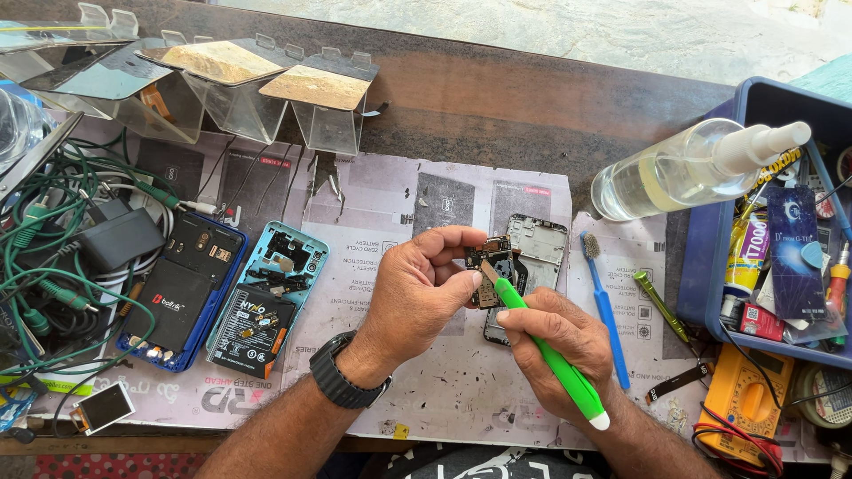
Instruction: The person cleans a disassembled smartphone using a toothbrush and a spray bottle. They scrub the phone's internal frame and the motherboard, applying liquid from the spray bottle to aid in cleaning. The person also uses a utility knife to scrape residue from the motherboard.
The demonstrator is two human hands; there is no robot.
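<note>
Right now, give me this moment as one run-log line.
left hand: pinches circuit board | right hand: holds green brush on board | phone frame: underneath on table

This is a small phone repair workshop. Left of the hands, two opened phones (pixel 222 297) lie on the paper-covered worktop (pixel 382 231) beside tangled green cables (pixel 53 266). To their right sit a blue bin (pixel 710 248) of glue tubes and a yellow multimeter (pixel 744 404).

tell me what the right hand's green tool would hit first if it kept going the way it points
Most likely the small circuit board pinched in the left hand; the right hand aims the green tool at it, tip about touching, though depth is unclear.
</note>
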